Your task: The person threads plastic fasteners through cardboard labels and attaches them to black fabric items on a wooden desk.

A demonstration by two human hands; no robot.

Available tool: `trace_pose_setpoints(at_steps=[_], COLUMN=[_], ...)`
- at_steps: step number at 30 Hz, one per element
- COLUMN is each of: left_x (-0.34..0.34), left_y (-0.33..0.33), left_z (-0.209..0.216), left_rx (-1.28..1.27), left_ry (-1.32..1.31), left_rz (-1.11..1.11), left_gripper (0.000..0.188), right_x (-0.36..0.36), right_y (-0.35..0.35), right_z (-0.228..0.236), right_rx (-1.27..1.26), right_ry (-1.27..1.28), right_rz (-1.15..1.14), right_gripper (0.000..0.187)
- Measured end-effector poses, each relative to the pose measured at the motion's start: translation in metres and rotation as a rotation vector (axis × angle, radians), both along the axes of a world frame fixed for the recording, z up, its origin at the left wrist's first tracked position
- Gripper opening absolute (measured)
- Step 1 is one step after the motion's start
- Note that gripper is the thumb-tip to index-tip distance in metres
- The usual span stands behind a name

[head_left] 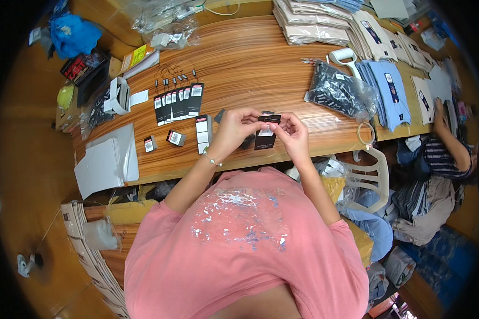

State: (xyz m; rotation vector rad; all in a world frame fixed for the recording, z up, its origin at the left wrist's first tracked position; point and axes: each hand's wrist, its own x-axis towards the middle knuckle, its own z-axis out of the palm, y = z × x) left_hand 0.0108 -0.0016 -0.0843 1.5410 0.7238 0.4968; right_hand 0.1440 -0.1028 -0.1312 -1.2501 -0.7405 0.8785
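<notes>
Over the near edge of the wooden table, my left hand (238, 127) and my right hand (294, 133) are close together. Both pinch the upper part of a black hang tag (264, 141), thumbs meeting across it. A pale label with a pink part shows at the fingertips; whether it is fixed to the tag, I cannot tell. Left of my left hand stands a tall stack of white-and-black labels (203, 133). Two smaller label stacks (175, 138) lie farther left. Behind them, several black hang tags (179, 103) are fanned out, their strings spread toward the back.
A clear bag of black items (338, 90) and a white tape dispenser (346, 59) are to the right. Folded blue shirts (386, 90) and packed beige garments (311, 26) fill the right side. Grey sheets (104, 162) lie at left. Another person's arm (452, 138) reaches in at far right.
</notes>
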Motion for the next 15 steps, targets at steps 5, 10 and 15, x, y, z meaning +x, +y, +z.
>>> trace_pose_setpoints(at_steps=[5, 10, 15], left_x=[0.017, 0.031, 0.046], left_y=[-0.013, -0.017, -0.026], left_z=[0.007, -0.013, -0.020], left_rx=[0.056, 0.014, -0.039], left_ry=[0.055, 0.083, 0.122], left_rz=[-0.019, -0.052, -0.101], left_gripper=[0.019, 0.017, 0.017], right_x=[0.025, 0.183, 0.283], right_y=[-0.020, -0.062, -0.102], right_z=[0.012, -0.025, -0.053], right_rx=[-0.025, -0.041, -0.480], right_ry=[-0.157, -0.382, -0.659], right_rz=[0.053, -0.760, -0.710], right_gripper=[0.016, 0.012, 0.010])
